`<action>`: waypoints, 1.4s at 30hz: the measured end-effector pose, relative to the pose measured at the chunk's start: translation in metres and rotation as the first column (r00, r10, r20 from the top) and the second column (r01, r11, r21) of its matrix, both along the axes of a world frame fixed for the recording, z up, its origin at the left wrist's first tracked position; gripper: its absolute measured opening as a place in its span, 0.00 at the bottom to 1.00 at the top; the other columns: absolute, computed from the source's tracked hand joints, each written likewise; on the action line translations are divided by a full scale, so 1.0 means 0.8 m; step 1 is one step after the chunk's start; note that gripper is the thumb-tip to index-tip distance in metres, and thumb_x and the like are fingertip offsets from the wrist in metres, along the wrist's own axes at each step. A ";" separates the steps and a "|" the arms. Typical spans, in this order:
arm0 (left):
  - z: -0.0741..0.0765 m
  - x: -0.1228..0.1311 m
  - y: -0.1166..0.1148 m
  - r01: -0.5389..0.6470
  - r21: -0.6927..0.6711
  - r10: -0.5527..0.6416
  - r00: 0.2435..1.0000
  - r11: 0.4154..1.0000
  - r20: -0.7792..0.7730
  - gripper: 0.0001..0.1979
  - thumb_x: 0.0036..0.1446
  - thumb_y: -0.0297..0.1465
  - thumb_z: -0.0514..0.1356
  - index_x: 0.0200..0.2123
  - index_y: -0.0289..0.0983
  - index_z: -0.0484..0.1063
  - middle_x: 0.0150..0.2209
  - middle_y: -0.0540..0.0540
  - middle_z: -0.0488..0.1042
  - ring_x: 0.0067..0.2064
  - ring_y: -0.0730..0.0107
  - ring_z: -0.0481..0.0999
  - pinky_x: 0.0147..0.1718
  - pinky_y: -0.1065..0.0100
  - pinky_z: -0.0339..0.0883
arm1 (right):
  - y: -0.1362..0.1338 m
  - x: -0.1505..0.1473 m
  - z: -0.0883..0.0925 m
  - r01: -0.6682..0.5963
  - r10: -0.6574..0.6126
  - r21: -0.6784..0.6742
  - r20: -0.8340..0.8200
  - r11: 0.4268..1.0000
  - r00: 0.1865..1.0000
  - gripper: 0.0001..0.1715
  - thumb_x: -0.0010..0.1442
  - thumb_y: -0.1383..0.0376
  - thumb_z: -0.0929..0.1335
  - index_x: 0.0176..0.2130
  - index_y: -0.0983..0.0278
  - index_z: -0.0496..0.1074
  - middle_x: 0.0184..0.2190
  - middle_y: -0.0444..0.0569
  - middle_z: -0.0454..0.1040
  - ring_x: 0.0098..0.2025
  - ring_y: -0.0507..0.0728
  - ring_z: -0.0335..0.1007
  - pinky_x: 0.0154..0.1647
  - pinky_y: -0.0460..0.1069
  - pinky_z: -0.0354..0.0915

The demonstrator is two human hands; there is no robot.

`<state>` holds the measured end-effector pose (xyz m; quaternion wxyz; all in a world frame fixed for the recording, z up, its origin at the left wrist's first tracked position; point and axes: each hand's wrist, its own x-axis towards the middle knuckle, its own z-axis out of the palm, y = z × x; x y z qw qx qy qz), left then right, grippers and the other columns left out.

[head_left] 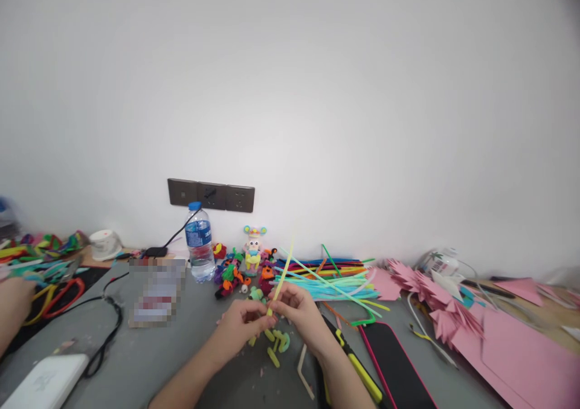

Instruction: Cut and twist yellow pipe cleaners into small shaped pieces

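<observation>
Pinched between the fingers of both hands is a yellow pipe cleaner (284, 274), its free end slanting up and to the right. My left hand (242, 322) grips its lower end, and my right hand (290, 306) holds it just above. On the grey mat under my hands lie several short yellow-green curled pieces (273, 357). A bent whitish strip (302, 370) rests beside my right forearm. Straight behind my hands stands a small colourful figurine (252, 255), with a pile of multicoloured twisted pieces (231, 276) at its left.
Loose pipe cleaners (335, 285) spread along the wall. A water bottle (199, 246) stands back left. Yellow-handled pliers (365, 376) and a phone (394, 367) lie at right, near pink paper (521, 342). Another person's hand (16, 306) is at far left, by red-handled scissors (67, 297).
</observation>
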<state>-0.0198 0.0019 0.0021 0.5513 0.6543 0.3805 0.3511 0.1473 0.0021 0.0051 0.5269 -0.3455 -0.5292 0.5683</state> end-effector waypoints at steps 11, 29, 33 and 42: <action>-0.003 -0.002 0.004 -0.047 0.230 0.086 0.983 0.972 -0.160 0.19 0.57 0.41 0.56 0.24 0.33 0.76 0.22 0.50 0.66 0.26 0.71 0.62 0.26 0.72 0.52 | 0.007 0.006 -0.008 0.068 -0.073 0.060 0.091 0.996 0.993 0.13 0.48 0.56 0.75 0.27 0.63 0.76 0.22 0.44 0.75 0.25 0.53 0.70 0.27 0.46 0.65; -0.008 -0.003 0.002 -0.014 0.454 0.183 0.926 0.891 -0.330 0.15 0.61 0.33 0.53 0.26 0.35 0.75 0.27 0.48 0.69 0.28 0.70 0.68 0.27 0.71 0.54 | 0.006 0.010 -0.010 -0.005 -0.017 0.114 0.193 0.993 0.981 0.13 0.54 0.57 0.72 0.29 0.64 0.73 0.24 0.43 0.71 0.27 0.51 0.67 0.31 0.46 0.64; -0.009 -0.005 0.003 -0.044 0.459 0.191 0.941 0.887 -0.278 0.13 0.60 0.33 0.55 0.28 0.36 0.77 0.27 0.49 0.69 0.27 0.71 0.67 0.27 0.71 0.54 | 0.002 0.013 -0.005 -0.012 -0.017 0.117 0.247 0.993 0.969 0.13 0.53 0.57 0.73 0.29 0.64 0.73 0.25 0.43 0.69 0.26 0.51 0.65 0.29 0.46 0.61; -0.001 0.003 0.001 -0.119 -0.405 0.291 0.871 0.907 0.396 0.18 0.44 0.44 0.69 0.28 0.35 0.73 0.19 0.58 0.57 0.20 0.82 0.51 0.18 0.78 0.44 | -0.008 -0.006 0.007 0.228 -0.476 0.604 0.288 0.764 0.831 0.05 0.58 0.68 0.68 0.30 0.62 0.73 0.32 0.48 0.67 0.37 0.57 0.66 0.37 0.49 0.63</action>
